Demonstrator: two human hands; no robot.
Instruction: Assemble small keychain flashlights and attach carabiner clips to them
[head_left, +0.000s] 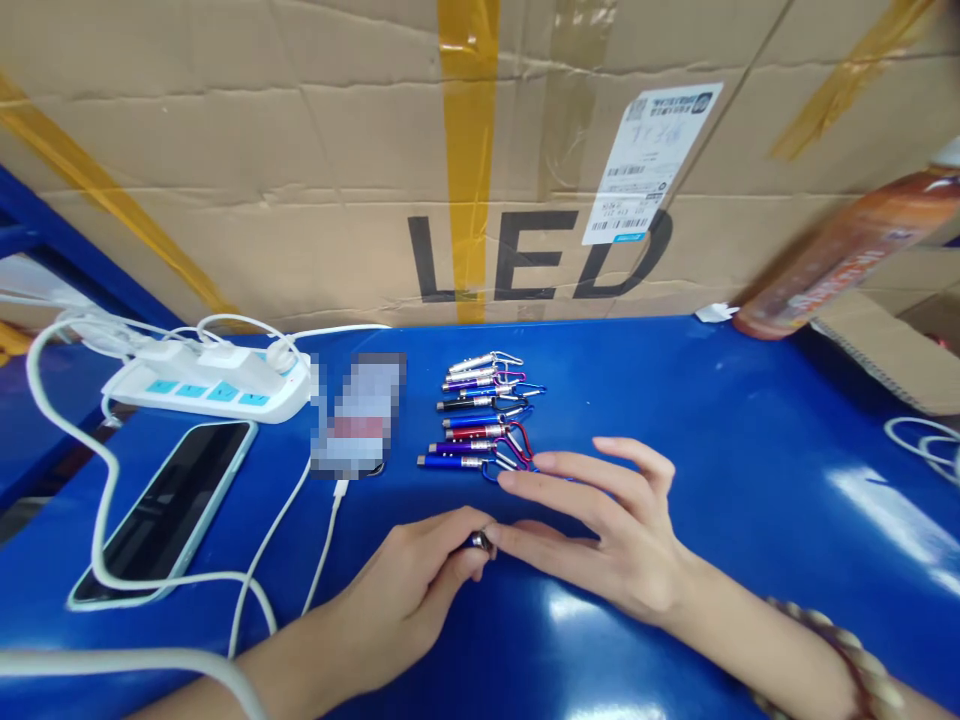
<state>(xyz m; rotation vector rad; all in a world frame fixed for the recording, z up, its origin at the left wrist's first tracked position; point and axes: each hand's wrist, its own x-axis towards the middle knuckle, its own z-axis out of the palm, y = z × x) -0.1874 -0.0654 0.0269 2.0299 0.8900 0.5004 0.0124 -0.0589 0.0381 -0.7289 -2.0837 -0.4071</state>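
Observation:
My left hand [420, 590] rests on the blue table [750, 450], its fingers curled round a small metal keychain flashlight [481, 542] whose silver end shows at the fingertips. My right hand [607, 520] lies beside it with fingers stretched out, its lowest fingertip touching that silver end. Just beyond my right fingertips lies a row of several small keychain flashlights [480, 420] in blue, purple, red, black and silver, each with a coloured carabiner clip.
A white power strip [210, 385] with white cables sits at the left, a phone [169, 510] lies face up in front of it, and a blurred-out object [360, 415] is beside the flashlights. A big cardboard box marked LED [300, 150] stands behind. An orange bottle [847, 250] leans at the right.

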